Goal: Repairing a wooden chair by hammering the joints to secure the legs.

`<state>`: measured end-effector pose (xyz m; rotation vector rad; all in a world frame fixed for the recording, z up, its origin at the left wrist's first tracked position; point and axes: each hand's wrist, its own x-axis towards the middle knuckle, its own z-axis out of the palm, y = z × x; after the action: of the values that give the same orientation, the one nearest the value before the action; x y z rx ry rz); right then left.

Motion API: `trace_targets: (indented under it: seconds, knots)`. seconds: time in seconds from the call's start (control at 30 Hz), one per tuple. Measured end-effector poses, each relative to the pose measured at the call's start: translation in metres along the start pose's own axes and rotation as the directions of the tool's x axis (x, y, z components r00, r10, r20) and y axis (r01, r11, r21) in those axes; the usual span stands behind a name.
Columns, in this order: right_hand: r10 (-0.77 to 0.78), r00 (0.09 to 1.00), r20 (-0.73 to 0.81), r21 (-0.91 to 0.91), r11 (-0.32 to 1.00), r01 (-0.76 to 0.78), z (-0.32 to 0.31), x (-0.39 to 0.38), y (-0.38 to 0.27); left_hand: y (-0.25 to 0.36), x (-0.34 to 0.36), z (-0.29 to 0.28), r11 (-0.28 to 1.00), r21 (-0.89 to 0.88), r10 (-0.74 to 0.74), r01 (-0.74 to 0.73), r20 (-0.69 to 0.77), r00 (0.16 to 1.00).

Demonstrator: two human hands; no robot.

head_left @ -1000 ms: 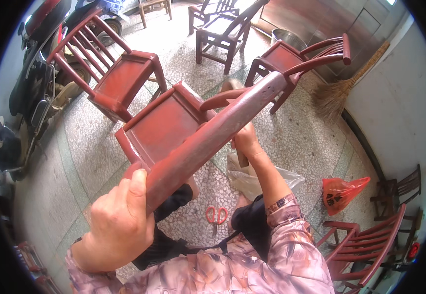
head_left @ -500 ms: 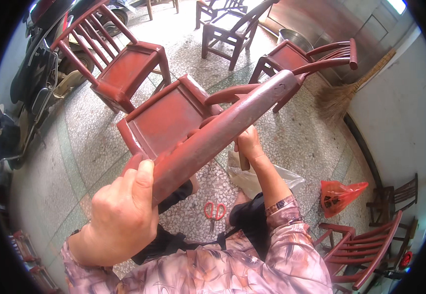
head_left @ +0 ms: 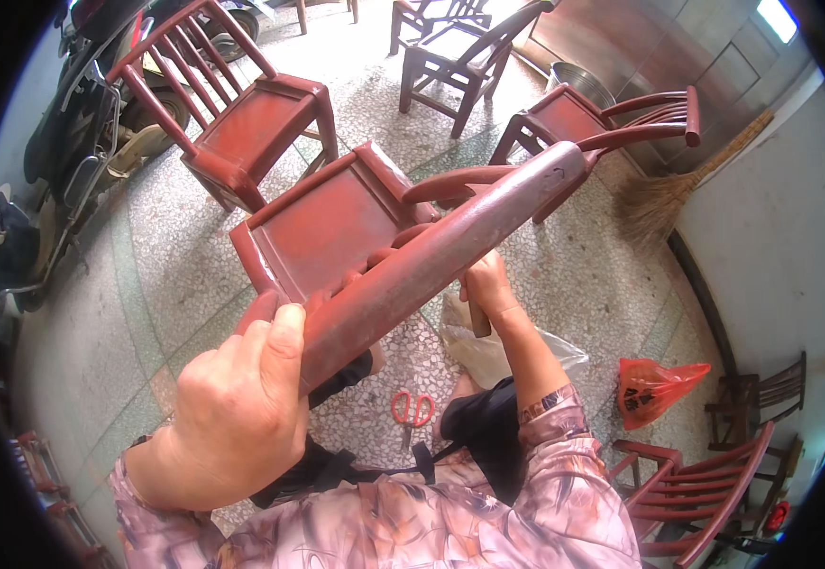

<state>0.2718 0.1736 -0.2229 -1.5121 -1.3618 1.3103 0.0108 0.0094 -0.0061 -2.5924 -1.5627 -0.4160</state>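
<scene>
A dark red wooden chair [head_left: 322, 223] stands tilted in front of me, its thick top rail slanting up to the right. My left hand [head_left: 242, 398] is closed around the rail's lower left end, thumb on top. Under the rail's right half, my right hand [head_left: 490, 284] is wrapped round a tool with a short brown wooden handle [head_left: 480, 320]. The tool's working end is hidden behind the rail, so its kind does not show. Between my feet lie scissors [head_left: 412, 410] with red handles.
More red chairs stand at the left [head_left: 256, 123], far right [head_left: 564, 114] and lower right [head_left: 692, 488]. A clear plastic sheet [head_left: 536, 349] and a red plastic bag [head_left: 654, 389] lie on the speckled floor. A straw broom [head_left: 659, 199] leans by the wall; a motor scooter [head_left: 71, 180] stands left.
The whole view has shifted slightly. My left hand keeps its grip on the chair, and my right hand stays beneath the rail with the wooden-handled tool.
</scene>
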Motion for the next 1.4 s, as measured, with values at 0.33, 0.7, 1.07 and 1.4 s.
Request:
trace_targets:
  seconds: [0.33, 0.7, 1.07, 1.4]
  knots:
    - [-0.303, 0.945, -0.125, 0.268, 0.907, 0.326, 0.005, -0.002, -0.021, 0.004, 0.000, -0.005, 0.997, -0.012, -0.077, 0.080, 0.128, 0.989]
    - [-0.084, 0.992, -0.092, -0.165, 0.984, 0.068, 0.015, 0.014, 0.015, 0.002, -0.002, 0.002, 0.999, 0.034, -0.037, 0.037, 0.007, 0.999]
    - [-0.183, 0.975, -0.127, 0.100, 0.975, 0.197, 0.015, 0.020, 0.006, 0.004, 0.001, 0.001, 0.999, -0.019, -0.032, 0.033, 0.009, 0.999]
    - [-0.020, 1.000, -0.006, 0.158, 0.987, 0.021, 0.010, 0.000, -0.007, 0.002, 0.000, 0.002, 0.999, -0.014, -0.051, 0.051, 0.015, 0.999]
